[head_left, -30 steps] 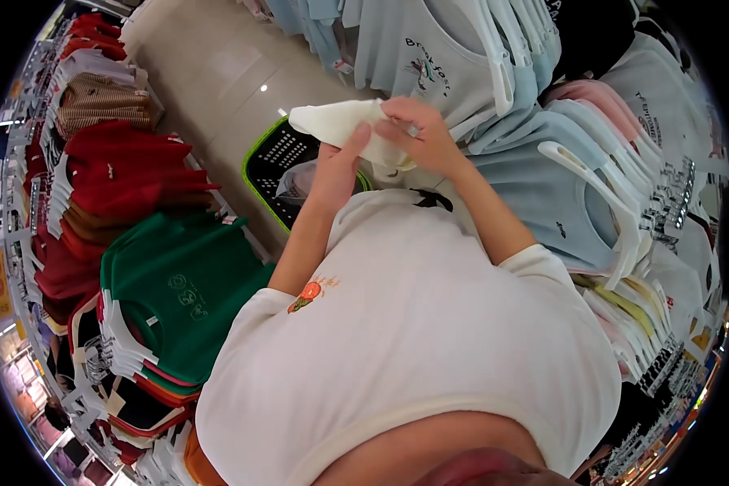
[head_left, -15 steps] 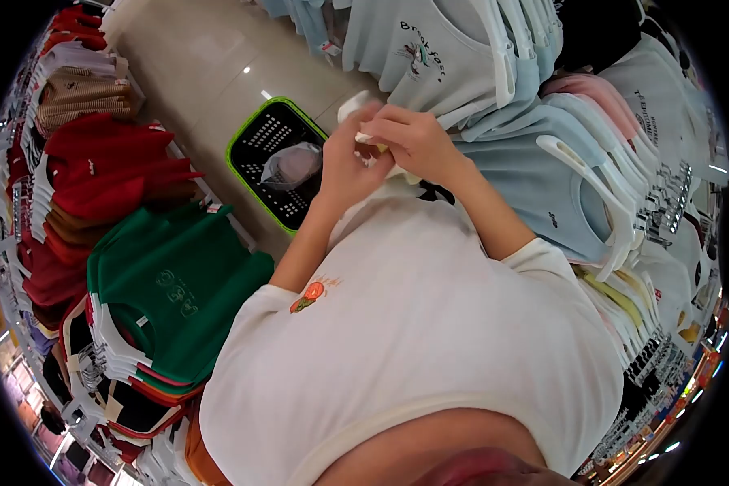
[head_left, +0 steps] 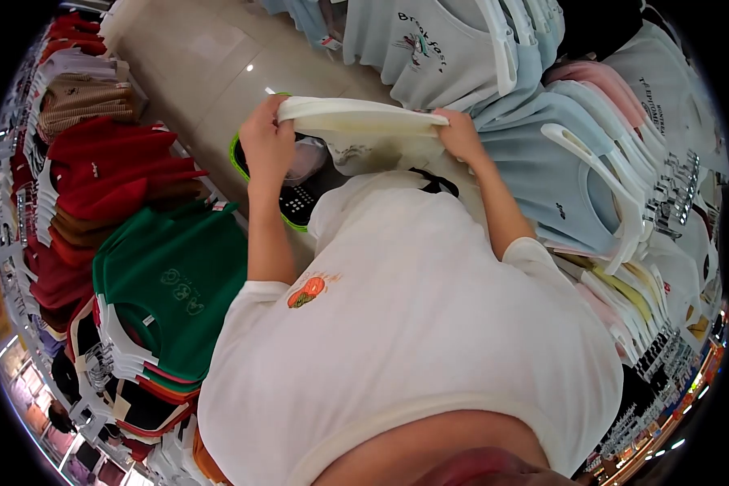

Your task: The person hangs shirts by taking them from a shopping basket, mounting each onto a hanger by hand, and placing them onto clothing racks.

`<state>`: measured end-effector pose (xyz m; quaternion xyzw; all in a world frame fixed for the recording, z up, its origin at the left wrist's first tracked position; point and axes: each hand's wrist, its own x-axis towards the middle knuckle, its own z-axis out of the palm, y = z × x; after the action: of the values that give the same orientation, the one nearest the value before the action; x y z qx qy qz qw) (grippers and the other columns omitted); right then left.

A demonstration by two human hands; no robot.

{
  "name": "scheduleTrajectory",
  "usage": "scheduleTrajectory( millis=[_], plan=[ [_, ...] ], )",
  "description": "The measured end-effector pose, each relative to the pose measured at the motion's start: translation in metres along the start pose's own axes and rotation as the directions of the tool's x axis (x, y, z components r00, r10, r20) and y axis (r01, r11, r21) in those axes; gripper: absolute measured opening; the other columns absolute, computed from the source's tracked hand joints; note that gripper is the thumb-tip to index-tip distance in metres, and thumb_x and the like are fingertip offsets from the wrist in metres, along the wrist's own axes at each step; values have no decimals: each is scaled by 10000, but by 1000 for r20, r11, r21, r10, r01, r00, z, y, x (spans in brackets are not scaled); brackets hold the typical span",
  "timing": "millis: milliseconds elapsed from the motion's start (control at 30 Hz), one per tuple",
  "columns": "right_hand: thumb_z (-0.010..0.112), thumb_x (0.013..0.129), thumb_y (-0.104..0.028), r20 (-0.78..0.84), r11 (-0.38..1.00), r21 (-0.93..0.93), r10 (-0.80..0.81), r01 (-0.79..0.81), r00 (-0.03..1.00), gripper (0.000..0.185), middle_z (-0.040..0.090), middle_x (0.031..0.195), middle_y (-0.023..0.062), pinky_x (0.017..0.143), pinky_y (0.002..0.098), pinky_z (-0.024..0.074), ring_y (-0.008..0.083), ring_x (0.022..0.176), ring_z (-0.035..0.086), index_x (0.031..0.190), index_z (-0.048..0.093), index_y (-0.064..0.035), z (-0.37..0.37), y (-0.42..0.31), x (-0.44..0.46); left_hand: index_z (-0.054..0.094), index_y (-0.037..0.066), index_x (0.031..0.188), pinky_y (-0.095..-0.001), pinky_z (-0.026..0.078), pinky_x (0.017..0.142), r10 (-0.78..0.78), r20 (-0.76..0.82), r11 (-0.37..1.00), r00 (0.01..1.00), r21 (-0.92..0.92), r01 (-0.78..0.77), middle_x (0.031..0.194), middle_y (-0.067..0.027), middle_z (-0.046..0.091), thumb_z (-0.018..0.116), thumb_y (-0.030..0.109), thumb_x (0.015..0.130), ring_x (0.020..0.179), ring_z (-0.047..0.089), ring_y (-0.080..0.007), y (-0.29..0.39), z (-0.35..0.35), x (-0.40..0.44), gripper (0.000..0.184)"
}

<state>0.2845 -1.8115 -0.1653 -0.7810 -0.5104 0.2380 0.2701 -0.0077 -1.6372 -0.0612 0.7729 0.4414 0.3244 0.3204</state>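
A cream shirt (head_left: 364, 128) with a faint dark print is stretched out flat in front of my body, one edge pulled nearly straight. My left hand (head_left: 266, 144) is closed around the left end of that edge. At the other end, my right hand (head_left: 460, 136) pinches the cloth. The lower part of the shirt drops out of sight behind my own white top. Partly covered by the shirt and my left hand is a black basket (head_left: 296, 206) with a green rim, holding a clear plastic bag (head_left: 306, 159).
Pale blue and grey tops (head_left: 535, 162) hang on white hangers close at the right. To the left is a rack with a green top (head_left: 178, 283) and red tops (head_left: 105, 162). Shiny floor tiles (head_left: 194, 65) run between the racks.
My hands were close together over bunched pale cloth. They have moved apart to left and right, and the shirt is now spread between them, covering part of the basket.
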Motion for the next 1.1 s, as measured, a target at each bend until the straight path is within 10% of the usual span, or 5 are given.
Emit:
scheduleTrajectory(
  millis=[133,267,433,567,1100],
  plan=[
    [476,871,-139,-24,996,-11,-94,94,995,330,693,1029,178,846,430,504,380,955,644,1132,678,-128,-41,-35,32,586,9,1089,-295,503,531,-336,260,928,905,-74,366,809,-92,674,487,108,980,551,663,-179,-23,-15,34,178],
    [531,832,-65,-395,923,220,-211,315,894,379,696,1094,165,799,411,518,340,985,664,1178,673,-125,-88,-135,10,537,-31,1254,-403,527,893,279,-462,959,842,171,-225,1013,-164,696,450,215,976,1009,676,-295,49,-52,25,382],
    [569,793,11,-471,704,-215,-682,677,559,425,689,1157,148,807,384,535,316,988,673,1175,692,-129,-88,-134,-37,621,-20,1119,-470,509,870,282,109,826,953,478,-299,1116,-225,663,540,65,821,1080,607,-417,-2,-43,-52,320],
    [555,778,-33,630,886,-452,236,101,740,277,692,973,156,821,485,516,358,975,639,959,736,-141,-21,-20,-76,543,-16,939,-500,474,735,-50,535,993,843,118,-16,855,-284,603,535,-12,783,885,571,-493,-44,-40,-92,156],
    [537,691,12,199,987,-147,-33,63,979,258,678,886,197,748,431,510,419,842,625,890,697,-29,-104,-105,-64,529,6,1069,-282,514,745,-185,-115,957,976,-247,152,1032,-113,635,521,-44,890,840,647,-164,-17,-25,-47,186]
  ],
)
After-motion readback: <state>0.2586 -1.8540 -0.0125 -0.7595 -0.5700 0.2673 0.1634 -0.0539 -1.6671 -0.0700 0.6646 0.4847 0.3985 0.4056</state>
